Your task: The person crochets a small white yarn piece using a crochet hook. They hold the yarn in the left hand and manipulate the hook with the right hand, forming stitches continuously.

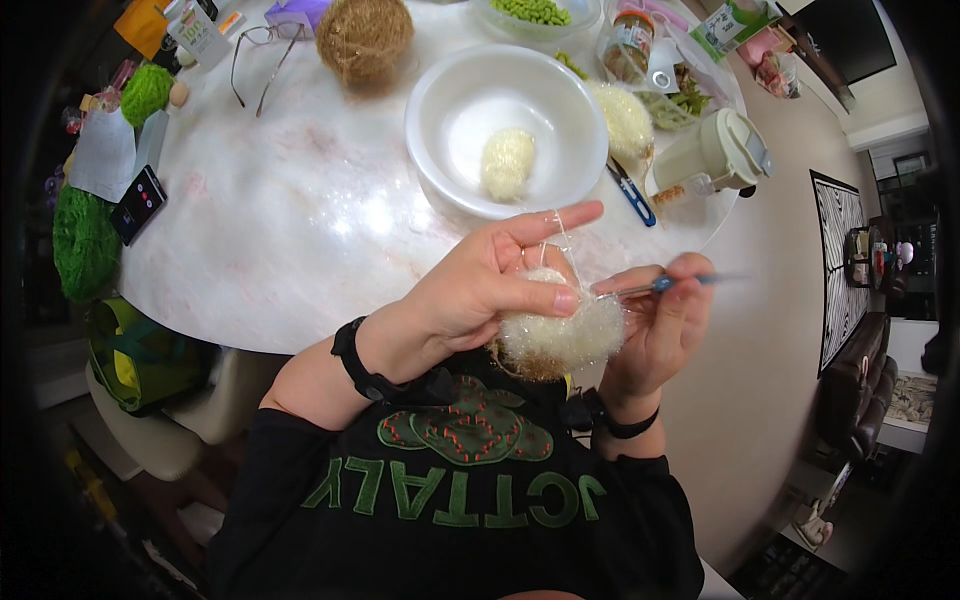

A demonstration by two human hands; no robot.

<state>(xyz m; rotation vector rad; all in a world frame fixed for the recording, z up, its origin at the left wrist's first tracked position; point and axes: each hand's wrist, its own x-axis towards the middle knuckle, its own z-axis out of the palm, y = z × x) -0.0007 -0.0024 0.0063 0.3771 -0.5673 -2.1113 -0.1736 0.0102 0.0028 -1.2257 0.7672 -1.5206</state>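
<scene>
A fuzzy, glittery crochet piece [570, 334], cream with a brown patch at its lower left, is pinched in my left hand [480, 277]. A strand of cream yarn [568, 247] loops over the raised left index finger and runs down to the piece. My right hand [667, 322] grips a crochet hook [660, 284] with a blue handle. The hook's metal tip meets the top edge of the piece beside my left thumb. Beyond my hands stands a white bowl [435, 169] with a small ball of cream yarn [508, 163] in it.
Right of the bowl lie blue thread snips [634, 193], a cream yarn skein [624, 120] and a lidded tumbler [709, 150]. A brown yarn ball [365, 37] and eyeglasses [266, 56] are at the back. A phone [139, 205] and green yarn [84, 244] lie at the left edge.
</scene>
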